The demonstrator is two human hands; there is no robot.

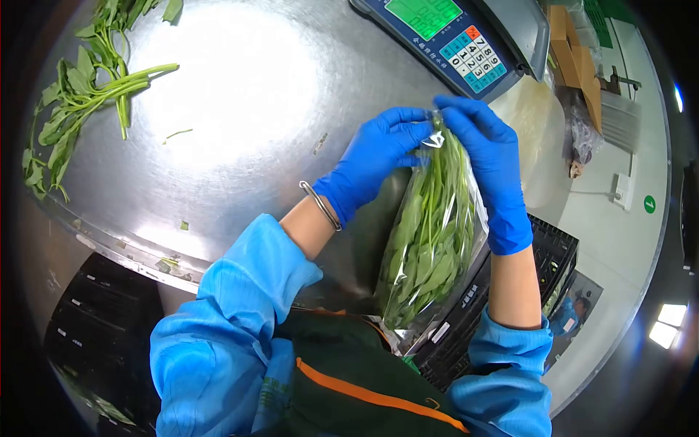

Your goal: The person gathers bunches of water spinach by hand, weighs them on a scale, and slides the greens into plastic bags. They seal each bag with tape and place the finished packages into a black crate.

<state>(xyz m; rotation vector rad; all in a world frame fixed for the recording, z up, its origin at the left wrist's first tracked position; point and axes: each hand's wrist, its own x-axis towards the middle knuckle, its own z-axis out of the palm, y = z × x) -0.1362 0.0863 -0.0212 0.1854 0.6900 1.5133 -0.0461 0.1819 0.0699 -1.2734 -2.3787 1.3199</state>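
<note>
Two hands in blue gloves meet at the top of one clear bag of greens [431, 240]. The left hand [375, 160] reaches in from the side and pinches the bag's top edge. The right hand [494, 164] curls over the same edge and grips it too. The bag hangs over the shiny metal table [240, 109]. Its bottom end is hard to see. One scale [455, 33] is cut off at the top. One loose bunch of greens [80, 95] lies far left.
</note>
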